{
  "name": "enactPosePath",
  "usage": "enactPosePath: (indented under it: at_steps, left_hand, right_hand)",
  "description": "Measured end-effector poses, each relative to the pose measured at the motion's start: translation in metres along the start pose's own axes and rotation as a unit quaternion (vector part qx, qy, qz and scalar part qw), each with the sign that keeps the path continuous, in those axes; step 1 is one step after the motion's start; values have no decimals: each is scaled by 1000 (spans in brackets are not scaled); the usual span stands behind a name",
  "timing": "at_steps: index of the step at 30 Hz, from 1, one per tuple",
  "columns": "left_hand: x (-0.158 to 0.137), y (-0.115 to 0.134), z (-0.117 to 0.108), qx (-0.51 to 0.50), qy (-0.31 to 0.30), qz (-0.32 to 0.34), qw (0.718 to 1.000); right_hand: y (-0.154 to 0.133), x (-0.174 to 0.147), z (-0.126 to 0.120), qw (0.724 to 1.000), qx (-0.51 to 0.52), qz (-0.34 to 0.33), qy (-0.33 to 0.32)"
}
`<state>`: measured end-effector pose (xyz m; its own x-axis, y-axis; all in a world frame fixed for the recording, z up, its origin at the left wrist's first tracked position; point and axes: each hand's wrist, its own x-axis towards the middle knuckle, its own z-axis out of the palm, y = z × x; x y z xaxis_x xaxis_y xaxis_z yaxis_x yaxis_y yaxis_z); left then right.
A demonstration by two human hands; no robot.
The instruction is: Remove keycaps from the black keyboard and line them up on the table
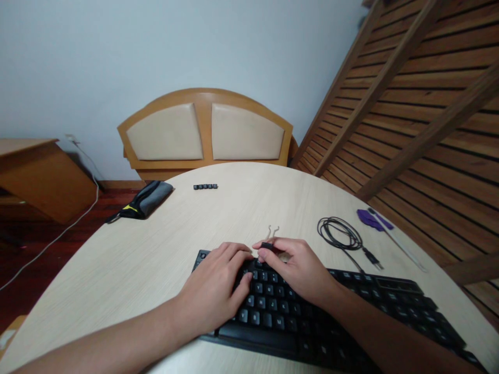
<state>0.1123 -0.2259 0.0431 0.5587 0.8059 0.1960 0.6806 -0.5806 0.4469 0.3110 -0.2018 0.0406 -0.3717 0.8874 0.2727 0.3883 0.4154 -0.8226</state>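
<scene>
**Keycap puller held over the keyboard's upper left rows**

The right hand pinches a wire keycap puller by its dark grip, wire prongs pointing away from the person. Just to its left, the left hand rests with loosely spread fingers on the keyboard, whose long axis runs left to right and nearer on the right. Beyond both hands, a row of loose keycaps lies on the tabletop; right of the right hand lies a coiled cable.

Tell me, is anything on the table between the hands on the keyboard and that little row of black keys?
No. Between the hands on the keyboard and the row of keys, only bare table shows. The pouch and cable lie off to the sides.
</scene>
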Motion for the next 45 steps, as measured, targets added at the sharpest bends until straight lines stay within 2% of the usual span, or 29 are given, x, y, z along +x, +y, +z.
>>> enactPosePath:
  at_steps: [4,6,11,17,31,45]
  left_hand:
    - [0,0,0,0,-1,-3,1000]
    - [0,0,-1,-1,-1,-4,1000]
    - [1,0,-1,-6,-4,-5,1000]
    - [1,-1,0,-3,-2,-6,1000]
    - [0,0,1,-3,-4,-3,1000]
    - [1,1,-1,-8,4,2,1000]
  right_hand:
    - [-2,0,-1,996,-60,-66,-7]
    - [-3,-1,0,995,-72,-70,-3]
    - [-1,-2,0,994,-101,-25,29]
    - [1,-1,0,987,-161,27,13]
    - [0,0,-2,991,-104,87,-18]
    - [-1,0,-4,993,-89,81,-17]
